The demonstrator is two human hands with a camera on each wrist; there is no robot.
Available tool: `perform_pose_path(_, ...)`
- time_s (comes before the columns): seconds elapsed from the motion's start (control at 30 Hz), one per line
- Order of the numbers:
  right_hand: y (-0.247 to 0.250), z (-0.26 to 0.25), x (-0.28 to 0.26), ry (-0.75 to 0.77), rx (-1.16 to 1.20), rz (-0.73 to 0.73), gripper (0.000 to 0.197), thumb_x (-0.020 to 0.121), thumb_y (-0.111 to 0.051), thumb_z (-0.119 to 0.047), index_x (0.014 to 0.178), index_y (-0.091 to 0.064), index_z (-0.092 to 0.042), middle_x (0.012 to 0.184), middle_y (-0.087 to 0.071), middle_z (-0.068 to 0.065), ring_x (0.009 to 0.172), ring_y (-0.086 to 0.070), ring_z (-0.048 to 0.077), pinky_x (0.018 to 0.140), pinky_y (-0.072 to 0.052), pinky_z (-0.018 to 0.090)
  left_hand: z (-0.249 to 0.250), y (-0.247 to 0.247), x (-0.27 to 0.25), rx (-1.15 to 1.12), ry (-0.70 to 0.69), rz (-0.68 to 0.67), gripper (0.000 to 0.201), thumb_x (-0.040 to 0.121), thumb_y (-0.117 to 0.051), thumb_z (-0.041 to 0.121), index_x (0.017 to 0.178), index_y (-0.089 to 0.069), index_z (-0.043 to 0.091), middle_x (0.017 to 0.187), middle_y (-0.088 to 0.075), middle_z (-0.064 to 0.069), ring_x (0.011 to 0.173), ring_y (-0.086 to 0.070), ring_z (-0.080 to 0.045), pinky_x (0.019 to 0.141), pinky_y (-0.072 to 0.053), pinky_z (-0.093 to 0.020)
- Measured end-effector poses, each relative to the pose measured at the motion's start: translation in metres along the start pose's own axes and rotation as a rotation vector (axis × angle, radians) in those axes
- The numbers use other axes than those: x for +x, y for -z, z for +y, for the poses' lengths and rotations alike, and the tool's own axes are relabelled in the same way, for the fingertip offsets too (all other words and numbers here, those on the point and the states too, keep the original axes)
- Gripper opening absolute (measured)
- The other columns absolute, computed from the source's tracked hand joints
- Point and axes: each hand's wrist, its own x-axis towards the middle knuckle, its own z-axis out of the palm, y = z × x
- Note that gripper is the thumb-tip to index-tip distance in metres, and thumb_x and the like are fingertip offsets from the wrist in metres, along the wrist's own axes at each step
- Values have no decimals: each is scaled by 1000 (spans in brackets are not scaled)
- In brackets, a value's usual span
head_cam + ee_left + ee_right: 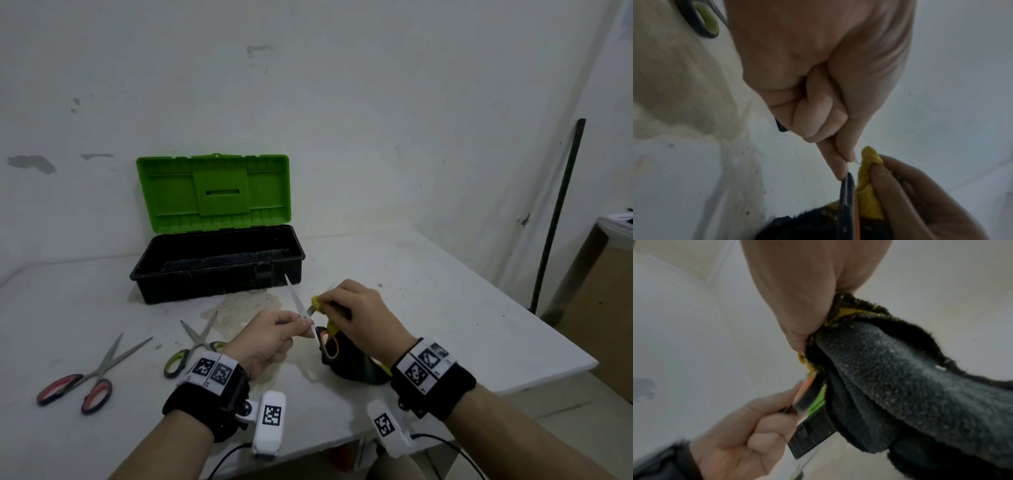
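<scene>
My left hand [274, 334] pinches a pair of scissors [298, 303] near the pivot, blades pointing up and away, with the black-and-orange handles [327, 346] hanging below. My right hand [356, 315] grips a yellow-and-black cloth [317, 303] and presses its yellow fold against the blade. In the left wrist view the thumb and forefinger [838, 164] meet on the scissors [847, 207], with the yellow cloth [869, 175] beside them. In the right wrist view the dark cloth [890, 378] hangs from my palm over the handle [809, 395].
An open toolbox [219, 270] with a black base and a raised green lid [214, 188] stands at the back of the white table [445, 308]. Green-handled scissors [191, 346] and red-handled scissors [92, 373] lie to the left. A dark pole [558, 212] leans at the right.
</scene>
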Motion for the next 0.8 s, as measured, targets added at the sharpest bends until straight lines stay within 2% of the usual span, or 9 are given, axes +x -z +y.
perform_pose_path(0.1,-5,6,-1,-4,-6,18,12,93,-65,-24,101,-74,-20,91,-61,-3,76,-60,9,69,-48,18,2,-6,-3,-20,3,-10,17,95,-66,17,89,-66,1,76,-73,-3,41,-26,-6,37,-17,-18)
perform_pose_path(0.23,6,19,11,-165,-49,143,16,93,-64,-25,102,-75,-18,89,-60,0,78,-59,14,73,-51,27,1,-3,-4,-8,-1,9,17,94,-67,17,90,-67,0,81,-74,-5,42,-26,-6,37,-17,-18)
perform_pose_path(0.3,10,19,14,-192,-67,183,16,94,-64,-27,102,-75,-18,88,-60,-1,78,-59,13,73,-52,31,2,-3,-5,25,-4,9,19,95,-67,18,91,-67,-1,75,-73,-2,42,-25,-7,38,-17,-19)
perform_pose_path(0.4,3,1,9,-97,-42,84,14,93,-64,-25,101,-75,-20,86,-60,-2,75,-59,11,71,-51,26,3,-4,-5,69,-14,24,21,96,-66,19,89,-68,0,62,-68,3,43,-25,-8,40,-17,-20)
perform_pose_path(0.5,-10,-8,2,-63,-54,-72,16,93,-63,-25,101,-75,-19,87,-59,1,75,-60,17,71,-51,32,5,-8,-6,102,-31,30,20,97,-65,19,88,-68,2,58,-66,5,44,-26,-8,42,-17,-22)
perform_pose_path(0.6,-10,1,7,-126,-78,-37,15,93,-62,-22,99,-76,-19,88,-59,3,76,-60,19,73,-51,35,4,-6,-6,141,-44,45,22,97,-65,19,86,-69,1,49,-57,8,44,-25,-9,44,-17,-24)
perform_pose_path(0.7,-5,10,15,-210,-106,25,15,93,-62,-21,99,-76,-19,89,-59,3,79,-59,20,76,-51,33,1,0,-5,132,-34,66,21,95,-68,21,82,-72,5,71,-63,-10,46,-26,-10,42,-18,-23)
perform_pose_path(0.73,-4,12,16,-221,-101,34,15,93,-63,-22,99,-76,-20,88,-59,3,80,-59,19,76,-50,32,1,1,-5,130,-19,67,19,94,-68,20,83,-71,5,72,-61,-11,45,-26,-9,41,-18,-21)
perform_pose_path(0.8,-4,11,18,-215,-74,43,14,93,-64,-23,98,-76,-22,86,-58,1,78,-57,16,74,-49,27,2,3,-6,115,7,79,8,93,-68,12,88,-67,5,59,-58,0,42,-27,-7,38,-18,-19)
